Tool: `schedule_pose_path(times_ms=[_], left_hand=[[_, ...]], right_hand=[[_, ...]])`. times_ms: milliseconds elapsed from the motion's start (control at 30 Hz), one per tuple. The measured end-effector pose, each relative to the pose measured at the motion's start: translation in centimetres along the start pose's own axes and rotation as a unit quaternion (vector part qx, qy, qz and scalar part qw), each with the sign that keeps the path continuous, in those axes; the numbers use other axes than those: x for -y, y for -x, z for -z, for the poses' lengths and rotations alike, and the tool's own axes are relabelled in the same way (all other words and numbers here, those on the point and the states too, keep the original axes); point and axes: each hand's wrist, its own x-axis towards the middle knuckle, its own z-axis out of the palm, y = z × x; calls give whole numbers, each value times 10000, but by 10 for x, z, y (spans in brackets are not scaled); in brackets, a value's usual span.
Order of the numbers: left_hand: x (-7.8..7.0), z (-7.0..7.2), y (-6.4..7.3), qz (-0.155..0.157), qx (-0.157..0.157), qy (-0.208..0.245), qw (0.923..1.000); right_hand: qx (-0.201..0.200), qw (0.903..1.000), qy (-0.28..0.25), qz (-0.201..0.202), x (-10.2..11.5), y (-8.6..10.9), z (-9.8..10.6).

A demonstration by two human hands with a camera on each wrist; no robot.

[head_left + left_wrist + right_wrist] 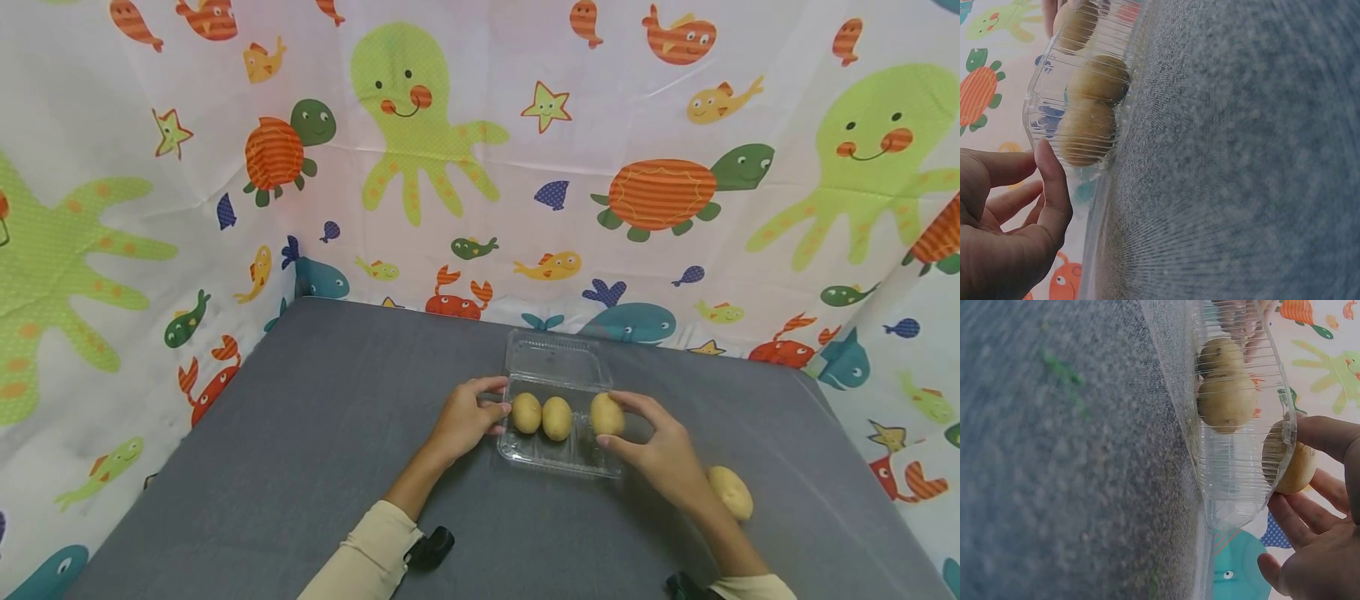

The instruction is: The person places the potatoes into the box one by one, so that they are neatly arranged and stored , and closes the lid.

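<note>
A clear plastic clamshell container point(555, 458) lies with its lid point(558, 360) folded back. Inside, toward the left, two potatoes point(527, 413) point(1088, 131) sit side by side. My left hand point(463, 417) pinches the container's left rim between thumb and finger, as the left wrist view shows. At the container's right end, my right hand point(663, 454) holds a third potato point(606, 415) between thumb and fingers. In the right wrist view this potato point(1300, 467) is at rim height, partly behind the clear wall. Another potato point(730, 492) rests on the table beside my right forearm, which partly covers it.
A grey cloth-covered table point(300, 467) spreads around the container. Behind and at both sides hangs a white curtain point(495, 167) printed with sea animals. Dark wrist devices point(430, 548) sit at both sleeves.
</note>
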Motion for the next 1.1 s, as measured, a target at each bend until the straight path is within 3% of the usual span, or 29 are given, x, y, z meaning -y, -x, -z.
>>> schedule_pose_path(times_ms=[500,1100], left_hand=[[0,0,1,-4,16,51,10000],[1,0,0,47,11,15,10000]], right_hand=[[251,9994,189,-161,-1,-9,-7],[339,9985,421,55,-4,-17,-14]])
